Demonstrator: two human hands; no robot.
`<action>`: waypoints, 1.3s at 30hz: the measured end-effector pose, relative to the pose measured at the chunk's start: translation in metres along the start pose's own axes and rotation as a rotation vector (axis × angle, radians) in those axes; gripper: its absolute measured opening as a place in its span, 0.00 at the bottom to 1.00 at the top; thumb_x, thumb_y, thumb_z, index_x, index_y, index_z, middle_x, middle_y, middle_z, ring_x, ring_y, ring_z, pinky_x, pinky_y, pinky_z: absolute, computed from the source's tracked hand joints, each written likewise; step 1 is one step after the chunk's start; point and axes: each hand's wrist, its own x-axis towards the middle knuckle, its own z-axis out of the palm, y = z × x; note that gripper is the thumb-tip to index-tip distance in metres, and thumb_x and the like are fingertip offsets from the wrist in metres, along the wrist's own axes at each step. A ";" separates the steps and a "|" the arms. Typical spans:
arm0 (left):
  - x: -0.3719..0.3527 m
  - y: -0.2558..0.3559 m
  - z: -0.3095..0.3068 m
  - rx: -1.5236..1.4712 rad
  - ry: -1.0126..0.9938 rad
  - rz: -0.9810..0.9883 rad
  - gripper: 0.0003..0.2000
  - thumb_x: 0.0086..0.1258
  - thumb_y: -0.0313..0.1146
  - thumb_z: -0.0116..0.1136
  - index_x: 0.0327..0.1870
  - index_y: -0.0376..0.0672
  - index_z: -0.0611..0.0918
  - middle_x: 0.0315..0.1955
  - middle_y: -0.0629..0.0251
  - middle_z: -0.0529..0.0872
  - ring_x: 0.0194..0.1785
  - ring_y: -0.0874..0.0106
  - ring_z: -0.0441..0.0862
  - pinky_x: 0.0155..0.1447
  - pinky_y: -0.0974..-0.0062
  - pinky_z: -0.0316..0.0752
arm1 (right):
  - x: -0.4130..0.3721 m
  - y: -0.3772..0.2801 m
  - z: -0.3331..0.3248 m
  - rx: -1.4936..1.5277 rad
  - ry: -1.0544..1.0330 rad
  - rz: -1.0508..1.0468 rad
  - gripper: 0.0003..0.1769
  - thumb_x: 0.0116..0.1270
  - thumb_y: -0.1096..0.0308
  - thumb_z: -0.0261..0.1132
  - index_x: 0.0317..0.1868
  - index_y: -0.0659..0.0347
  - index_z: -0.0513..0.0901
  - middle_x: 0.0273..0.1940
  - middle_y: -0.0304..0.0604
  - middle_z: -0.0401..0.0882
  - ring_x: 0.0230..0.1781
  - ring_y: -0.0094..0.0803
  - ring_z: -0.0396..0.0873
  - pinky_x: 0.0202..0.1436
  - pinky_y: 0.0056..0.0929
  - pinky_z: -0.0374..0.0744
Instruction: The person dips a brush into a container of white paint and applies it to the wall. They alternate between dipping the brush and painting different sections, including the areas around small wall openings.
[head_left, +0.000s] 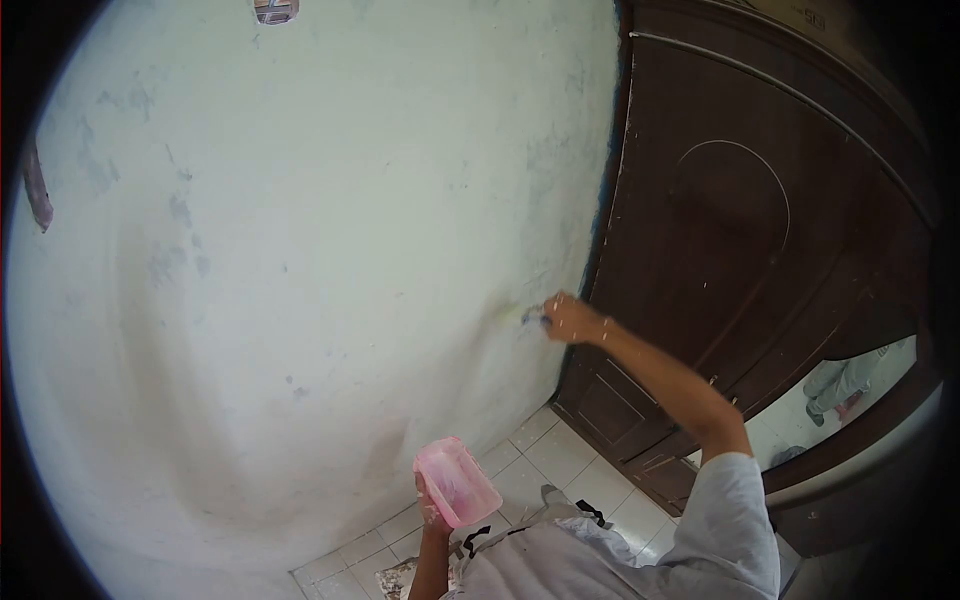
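My left hand (431, 508) is wrapped around the side of a pink plastic tub (482, 500), low in front of my body. The tub tilts so its inside shows, with whitish smears on it. My right hand (573, 319), flecked with white, reaches out to the wall (340, 200) close to the wardrobe. Its fingers are closed on a small paintbrush (530, 314), whose pale head is blurred against the wall. The wall is whitish green with grey-blue patches showing through.
A dark brown wardrobe (720, 190) with a mirror (845, 395) stands against the wall at right. White tiles (560, 450) cover the floor. A stained sheet (397, 578) lies near my left arm. A dark wooden piece (37, 185) shows at far left.
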 end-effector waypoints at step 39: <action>0.066 -0.019 -0.073 0.117 -0.010 0.245 0.34 0.71 0.63 0.45 0.71 0.50 0.64 0.63 0.59 0.74 0.65 0.60 0.73 0.66 0.52 0.72 | 0.175 0.041 -0.292 -0.442 1.009 -0.066 0.21 0.64 0.54 0.65 0.32 0.69 0.77 0.26 0.58 0.76 0.31 0.54 0.77 0.41 0.48 0.75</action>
